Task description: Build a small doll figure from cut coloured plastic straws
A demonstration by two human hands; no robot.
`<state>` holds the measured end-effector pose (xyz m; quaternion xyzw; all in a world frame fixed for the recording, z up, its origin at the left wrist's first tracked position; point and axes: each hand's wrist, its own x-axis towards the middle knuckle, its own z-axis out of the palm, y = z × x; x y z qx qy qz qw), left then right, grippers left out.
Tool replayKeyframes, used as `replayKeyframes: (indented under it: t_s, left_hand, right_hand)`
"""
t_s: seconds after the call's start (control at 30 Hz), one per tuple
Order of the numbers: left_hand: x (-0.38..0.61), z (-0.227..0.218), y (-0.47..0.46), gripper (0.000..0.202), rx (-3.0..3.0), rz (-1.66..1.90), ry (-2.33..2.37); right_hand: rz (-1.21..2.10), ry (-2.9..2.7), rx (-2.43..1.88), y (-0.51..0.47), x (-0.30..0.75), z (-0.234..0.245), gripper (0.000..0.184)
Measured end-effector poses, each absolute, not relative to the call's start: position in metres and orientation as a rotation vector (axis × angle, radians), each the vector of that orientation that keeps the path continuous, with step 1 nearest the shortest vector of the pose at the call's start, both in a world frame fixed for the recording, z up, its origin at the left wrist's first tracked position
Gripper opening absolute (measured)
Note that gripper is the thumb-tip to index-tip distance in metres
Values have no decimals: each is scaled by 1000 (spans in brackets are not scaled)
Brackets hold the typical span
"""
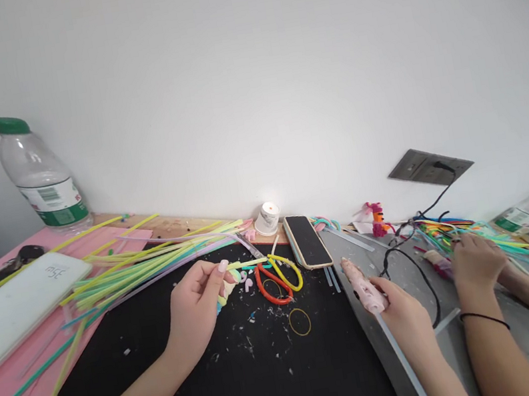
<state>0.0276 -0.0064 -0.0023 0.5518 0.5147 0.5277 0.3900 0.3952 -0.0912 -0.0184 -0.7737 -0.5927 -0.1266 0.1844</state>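
My left hand (196,307) is closed over the black mat, its thumb and fingers pinching a small yellow, green and blue pipe-cleaner piece (228,286). A pale yellow stem sticks out of it to the right, toward the scissors (275,283) with one red and one yellow handle. My right hand (400,304) grips a pink hot glue gun (365,289), its nozzle pointing up and away. A long translucent glue stick (396,348) runs out of the gun's back end. Part of the pipe-cleaner piece is hidden behind my left fingers.
Pipe cleaners (154,264) lie at the back left near a white device (20,313) and a bottle (43,181). A phone (307,241) and white cup (267,219) stand mid-back. A black cord (421,266) crosses the grey surface. Another person's hands (475,261) work at right.
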Motion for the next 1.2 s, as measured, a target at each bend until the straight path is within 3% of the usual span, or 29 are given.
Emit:
replayKeyframes:
  t_s: [0.27, 0.5, 0.63, 0.8, 1.07, 1.2]
  left_hand:
    - [28, 0, -9, 31, 1385, 1331, 1244]
    - [29, -1, -8, 33, 1357, 1309, 1172]
    - [29, -1, -9, 33, 1327, 1295, 1136]
    - [27, -3, -5, 32, 1237, 1348, 1098]
    - [27, -4, 2, 33, 1119, 1407, 1069]
    - [28, -4, 1, 34, 1146, 1352, 1055]
  right_hand:
    - [-174, -1703, -2231, -89, 417, -30, 37]
    - [-361, -1663, -1915, -86, 368, 9, 29]
    - [-3, -1709, -1618, -79, 285, 34, 19]
    - [245, -1702, -1456, -55, 198, 31, 21]
    - [684, -1345, -1195, -21, 158, -4, 33]
    - [726, -1249, -1097, -23, 156, -14, 33]
